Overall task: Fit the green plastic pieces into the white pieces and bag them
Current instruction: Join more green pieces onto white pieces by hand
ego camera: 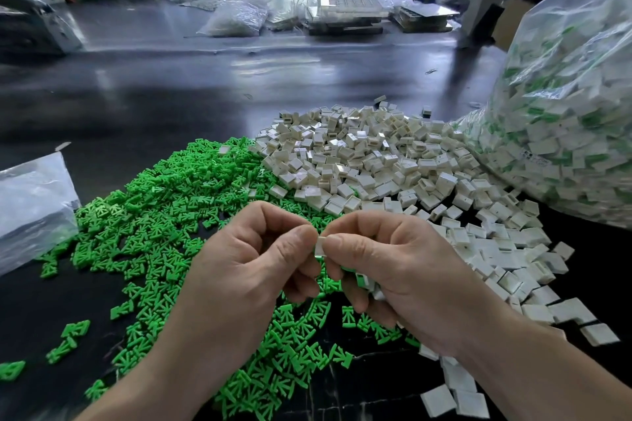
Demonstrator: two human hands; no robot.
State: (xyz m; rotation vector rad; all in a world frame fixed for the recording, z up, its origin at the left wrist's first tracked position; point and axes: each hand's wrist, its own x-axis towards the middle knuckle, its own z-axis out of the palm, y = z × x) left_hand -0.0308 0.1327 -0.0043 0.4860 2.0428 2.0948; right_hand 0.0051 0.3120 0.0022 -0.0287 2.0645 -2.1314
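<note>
I am at the fitting step: my left hand [253, 260] and right hand [393, 267] pinch one white piece [320, 245] between them, above the green pile [178, 232] and near the white pile [376, 161]. I cannot tell whether a green piece is seated inside. Next, I judge, comes a firm squeeze, then dropping it into the bag [564, 113] on my right.

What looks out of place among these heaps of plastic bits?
One stray white piece lies on top of the green pile, apart from the white pile. A couple more white pieces sit loose beyond that heap's far edge. I see no damage.
</note>
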